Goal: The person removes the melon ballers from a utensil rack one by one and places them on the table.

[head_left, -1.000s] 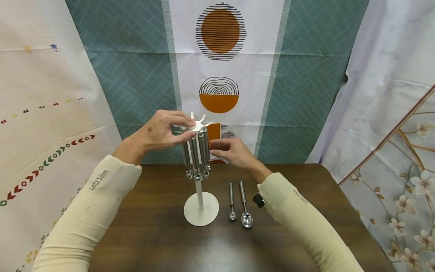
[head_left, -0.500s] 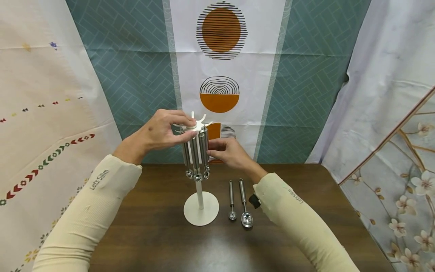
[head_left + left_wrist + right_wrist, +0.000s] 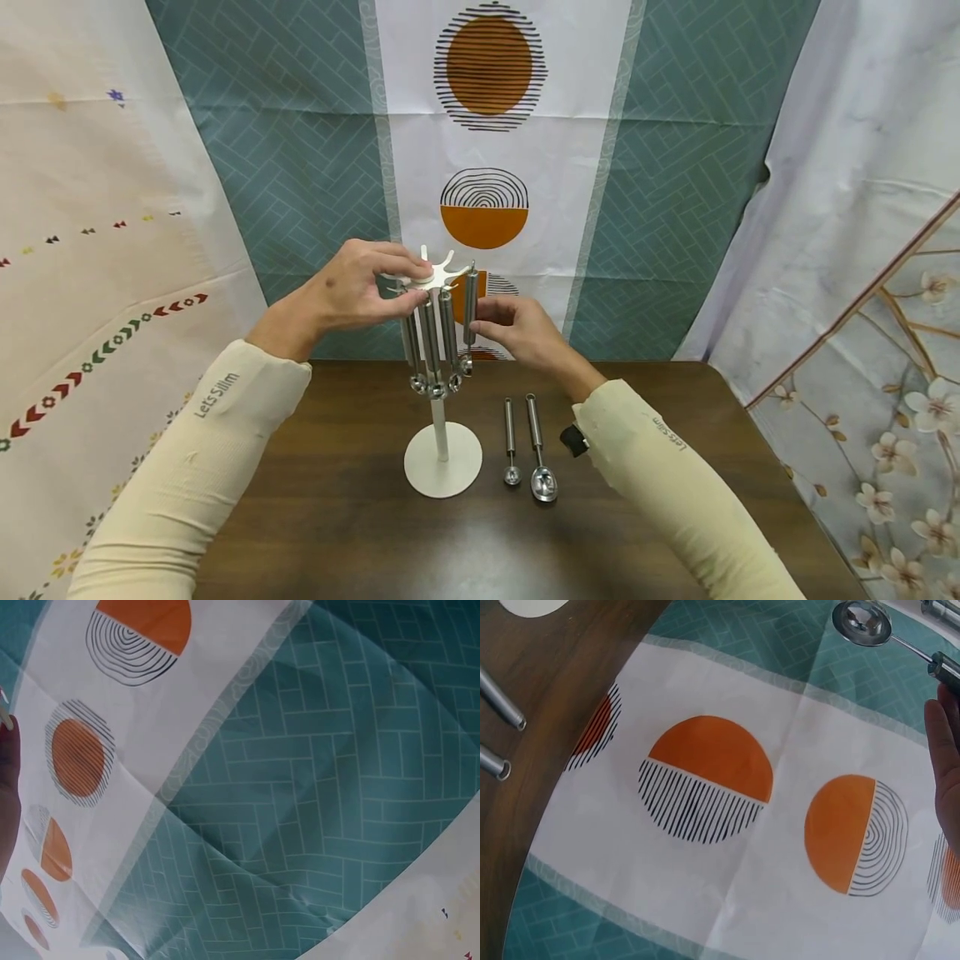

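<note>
My left hand (image 3: 367,282) pinches the hub of a white utensil stand (image 3: 444,463) from above, thumb in front and fingers behind. Several steel-handled utensils (image 3: 430,337) hang from its curved hooks, small bowls downward. At the stand's right side my right hand (image 3: 521,329) pinches the handle of a melon baller (image 3: 470,310) between thumb and fingers. It is upright, its top ring right at a hook's tip, apart from the other handles. The right wrist view shows its round bowl (image 3: 862,622) and thin neck. Only a hand edge shows in the left wrist view.
On the brown table (image 3: 337,517), right of the stand's round base, lie a small melon baller (image 3: 512,442) and a larger oval scoop (image 3: 539,454), side by side. A patterned cloth (image 3: 315,150) hangs behind the table.
My right hand has moved the melon baller right, away from the hanging handles, after first closing in on the stand. My left hand stays on the hub.
</note>
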`<state>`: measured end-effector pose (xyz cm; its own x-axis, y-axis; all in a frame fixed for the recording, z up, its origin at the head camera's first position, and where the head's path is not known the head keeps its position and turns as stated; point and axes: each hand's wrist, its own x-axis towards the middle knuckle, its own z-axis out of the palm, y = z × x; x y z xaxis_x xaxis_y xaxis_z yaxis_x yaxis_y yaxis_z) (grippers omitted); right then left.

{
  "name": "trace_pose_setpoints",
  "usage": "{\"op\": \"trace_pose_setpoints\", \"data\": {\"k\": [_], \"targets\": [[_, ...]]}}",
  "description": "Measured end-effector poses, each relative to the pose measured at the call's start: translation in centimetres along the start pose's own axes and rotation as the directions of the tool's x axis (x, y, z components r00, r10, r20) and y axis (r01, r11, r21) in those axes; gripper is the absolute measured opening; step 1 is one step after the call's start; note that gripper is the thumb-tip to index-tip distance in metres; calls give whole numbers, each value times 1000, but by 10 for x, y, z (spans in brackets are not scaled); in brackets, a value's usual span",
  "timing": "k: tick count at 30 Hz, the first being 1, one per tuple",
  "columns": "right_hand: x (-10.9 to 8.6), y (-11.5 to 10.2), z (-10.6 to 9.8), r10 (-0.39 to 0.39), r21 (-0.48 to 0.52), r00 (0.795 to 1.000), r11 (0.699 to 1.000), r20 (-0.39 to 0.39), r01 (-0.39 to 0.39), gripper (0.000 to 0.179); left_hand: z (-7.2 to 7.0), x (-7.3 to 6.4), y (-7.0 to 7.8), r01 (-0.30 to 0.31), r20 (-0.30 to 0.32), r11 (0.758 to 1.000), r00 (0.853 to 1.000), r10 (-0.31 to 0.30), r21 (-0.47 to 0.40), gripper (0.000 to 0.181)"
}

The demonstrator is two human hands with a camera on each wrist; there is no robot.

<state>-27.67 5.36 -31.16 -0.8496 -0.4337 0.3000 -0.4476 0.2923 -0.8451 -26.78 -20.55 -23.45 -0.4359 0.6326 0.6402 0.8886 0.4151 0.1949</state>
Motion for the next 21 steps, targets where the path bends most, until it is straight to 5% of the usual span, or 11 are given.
{"op": "trace_pose_setpoints", "data": {"k": [9,21], "targets": [[-8,17,-12,49,-23,999,999,-16,-49,28,0,1,0,22,3,999,1000,-22,23,28],[-35,58,-24,87,-85,994,992,-69,-93,26,4,-1,-2,-36,-37,998,999,38,51,28]]}}
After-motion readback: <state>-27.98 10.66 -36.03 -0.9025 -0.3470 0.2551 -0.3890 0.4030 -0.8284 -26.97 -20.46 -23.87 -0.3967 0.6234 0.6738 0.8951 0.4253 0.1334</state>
